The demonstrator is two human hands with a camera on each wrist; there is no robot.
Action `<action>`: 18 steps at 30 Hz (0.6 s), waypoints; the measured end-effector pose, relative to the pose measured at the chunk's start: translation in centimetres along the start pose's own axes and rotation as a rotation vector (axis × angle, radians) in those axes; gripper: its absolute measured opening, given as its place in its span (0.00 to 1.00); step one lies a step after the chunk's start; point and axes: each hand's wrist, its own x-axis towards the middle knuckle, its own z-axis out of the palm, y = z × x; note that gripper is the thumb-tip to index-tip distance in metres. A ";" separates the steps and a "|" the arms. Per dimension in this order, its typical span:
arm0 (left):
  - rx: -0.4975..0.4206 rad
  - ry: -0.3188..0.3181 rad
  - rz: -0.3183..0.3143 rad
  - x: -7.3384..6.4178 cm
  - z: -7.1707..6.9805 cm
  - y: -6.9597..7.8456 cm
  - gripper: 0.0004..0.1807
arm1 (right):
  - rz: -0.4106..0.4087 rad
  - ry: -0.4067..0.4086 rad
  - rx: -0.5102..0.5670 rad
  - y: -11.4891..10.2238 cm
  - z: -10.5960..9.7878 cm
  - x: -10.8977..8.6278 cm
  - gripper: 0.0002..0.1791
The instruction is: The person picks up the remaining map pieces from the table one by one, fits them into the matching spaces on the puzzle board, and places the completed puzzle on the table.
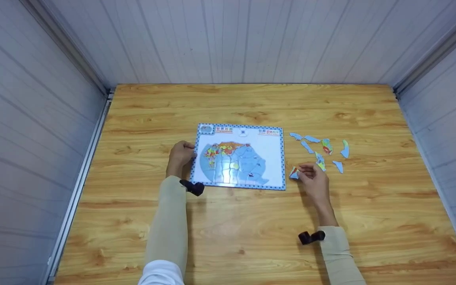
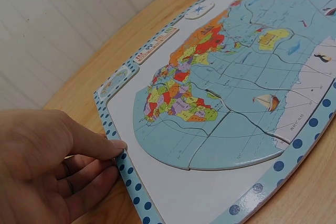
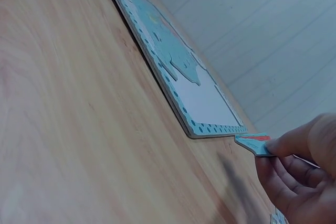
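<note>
A world-map jigsaw puzzle board [image 1: 275, 158] with a blue dotted border lies flat on the table. Joined map pieces cover its left and middle, while white backing shows on the right side. My left hand [image 1: 181, 155] pinches the board's left border, thumb on top, as the left wrist view [image 2: 68, 161] shows. Just off the board's lower right edge, my right hand [image 1: 316, 182] holds a puzzle piece [image 3: 253, 142], blue with a red strip, between thumb and fingers. In the right wrist view the piece is raised over the table, close to the board's corner.
Several loose puzzle pieces, among them a green and red one [image 1: 327, 146] and a blue one [image 1: 338, 166], lie right of the board. The wooden table [image 1: 244, 229] is bounded by pale panel walls [image 1: 228, 43] at the back and both sides.
</note>
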 end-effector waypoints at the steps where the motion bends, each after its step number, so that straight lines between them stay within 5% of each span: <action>1: -0.003 0.000 -0.006 0.0 0.0 0.0 0.15 | 0.001 -0.002 0.001 -0.1 0.0 0.0 0.13; 18: 0.000 0.005 -0.012 0.1 0.0 0.0 0.15 | -0.058 0.005 0.061 -0.4 1.2 0.1 0.13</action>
